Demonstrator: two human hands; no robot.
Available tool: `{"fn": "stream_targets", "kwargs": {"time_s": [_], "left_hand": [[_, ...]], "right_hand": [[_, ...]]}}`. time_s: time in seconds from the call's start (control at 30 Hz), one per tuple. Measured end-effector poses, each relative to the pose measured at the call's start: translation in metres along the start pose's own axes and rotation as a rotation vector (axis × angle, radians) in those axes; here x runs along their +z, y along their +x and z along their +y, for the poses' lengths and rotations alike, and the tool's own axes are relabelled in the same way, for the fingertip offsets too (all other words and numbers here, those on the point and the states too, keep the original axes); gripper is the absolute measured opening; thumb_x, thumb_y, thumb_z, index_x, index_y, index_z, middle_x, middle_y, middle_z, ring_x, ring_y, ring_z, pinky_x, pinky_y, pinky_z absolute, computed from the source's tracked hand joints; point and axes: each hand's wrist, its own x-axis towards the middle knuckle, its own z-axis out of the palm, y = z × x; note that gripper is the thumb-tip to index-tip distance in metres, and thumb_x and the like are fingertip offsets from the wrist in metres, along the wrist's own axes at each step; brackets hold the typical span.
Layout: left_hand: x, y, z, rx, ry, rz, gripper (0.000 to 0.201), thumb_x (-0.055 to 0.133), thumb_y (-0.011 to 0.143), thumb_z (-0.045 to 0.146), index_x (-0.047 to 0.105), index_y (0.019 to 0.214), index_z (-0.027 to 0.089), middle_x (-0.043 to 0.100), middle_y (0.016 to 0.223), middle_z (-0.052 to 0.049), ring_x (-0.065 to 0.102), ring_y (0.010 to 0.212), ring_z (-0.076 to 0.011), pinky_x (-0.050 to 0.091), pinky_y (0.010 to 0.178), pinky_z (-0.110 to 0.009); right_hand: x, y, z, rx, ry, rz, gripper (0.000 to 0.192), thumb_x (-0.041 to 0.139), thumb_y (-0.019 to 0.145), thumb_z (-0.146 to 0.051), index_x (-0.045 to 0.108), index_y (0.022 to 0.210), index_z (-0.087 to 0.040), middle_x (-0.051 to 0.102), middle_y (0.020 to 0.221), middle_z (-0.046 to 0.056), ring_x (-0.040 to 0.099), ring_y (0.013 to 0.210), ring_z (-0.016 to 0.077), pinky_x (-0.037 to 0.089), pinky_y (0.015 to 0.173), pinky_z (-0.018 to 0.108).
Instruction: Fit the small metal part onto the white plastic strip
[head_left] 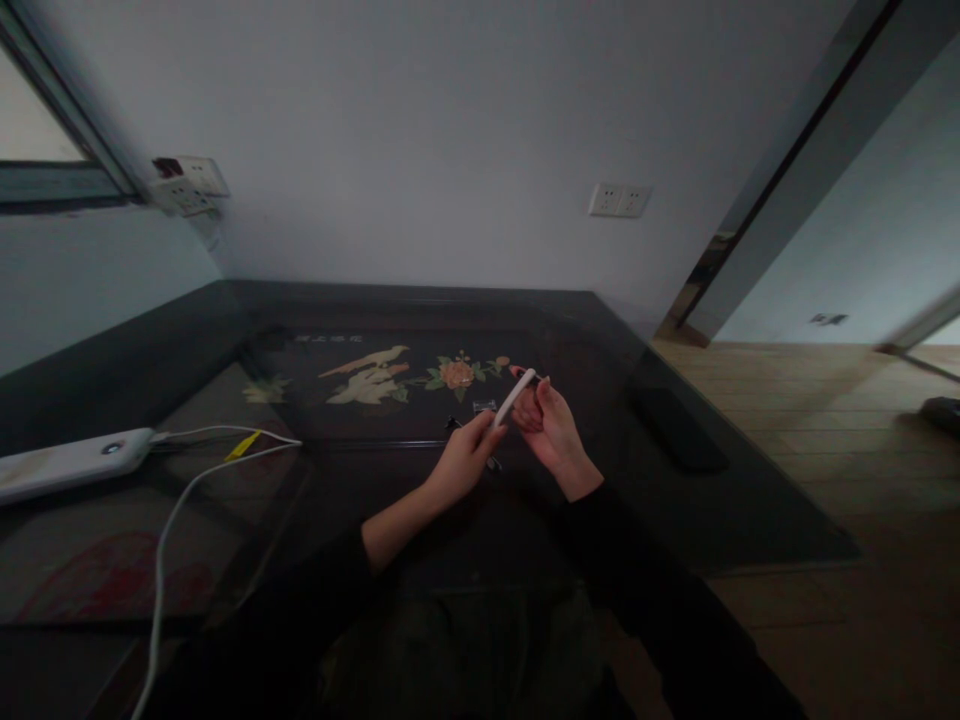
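Observation:
My left hand is wrapped round the lower end of a slim white rod, which slants up and to the right. What the rod is I cannot make out. Close by its upper end, my right hand is closed with the thumb up, and a small dark piece shows at its fingertips. Whether that piece touches the rod is unclear. A small clear, shiny item lies on the table just beyond my left hand, with a small dark item beside it.
The dark glossy table bears a bird-and-flower picture. At left lie a white power strip and a white cable with a yellow tag. A black flat object lies at right. Behind stands a wall with sockets.

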Motion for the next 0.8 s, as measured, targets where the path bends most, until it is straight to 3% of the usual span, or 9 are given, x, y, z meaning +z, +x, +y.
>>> {"fn": "stream_targets", "kwargs": {"time_s": [0.23, 0.47, 0.8], "left_hand": [[0.0, 0.003, -0.006, -0.032, -0.045, 0.057, 0.022, 0.045, 0.09, 0.038, 0.049, 0.083, 0.017, 0.035, 0.057, 0.007, 0.034, 0.048, -0.0073, 0.025, 0.046, -0.02], [0.003, -0.003, 0.0, -0.008, -0.037, 0.007, 0.023, 0.046, 0.089, 0.038, 0.047, 0.079, 0.017, 0.037, 0.058, 0.006, 0.035, 0.052, -0.0085, 0.028, 0.05, -0.021], [0.002, -0.004, 0.002, 0.024, -0.001, -0.052, 0.022, 0.043, 0.09, 0.037, 0.047, 0.081, 0.017, 0.04, 0.063, 0.005, 0.038, 0.056, -0.0093, 0.03, 0.053, -0.022]], "right_hand": [[0.002, 0.001, -0.002, -0.025, 0.03, 0.001, 0.037, 0.075, 0.067, -0.053, 0.06, 0.078, -0.021, 0.026, 0.044, -0.011, 0.014, 0.042, 0.0065, 0.011, 0.041, 0.025], [0.001, -0.001, -0.001, -0.011, 0.046, -0.011, 0.043, 0.074, 0.07, -0.051, 0.067, 0.097, -0.019, 0.029, 0.045, -0.011, 0.014, 0.042, 0.0056, 0.011, 0.041, 0.025], [0.0, 0.0, 0.001, -0.018, 0.029, 0.021, 0.046, 0.076, 0.066, -0.054, 0.065, 0.095, -0.02, 0.026, 0.045, -0.012, 0.016, 0.041, 0.0056, 0.012, 0.041, 0.025]]}}
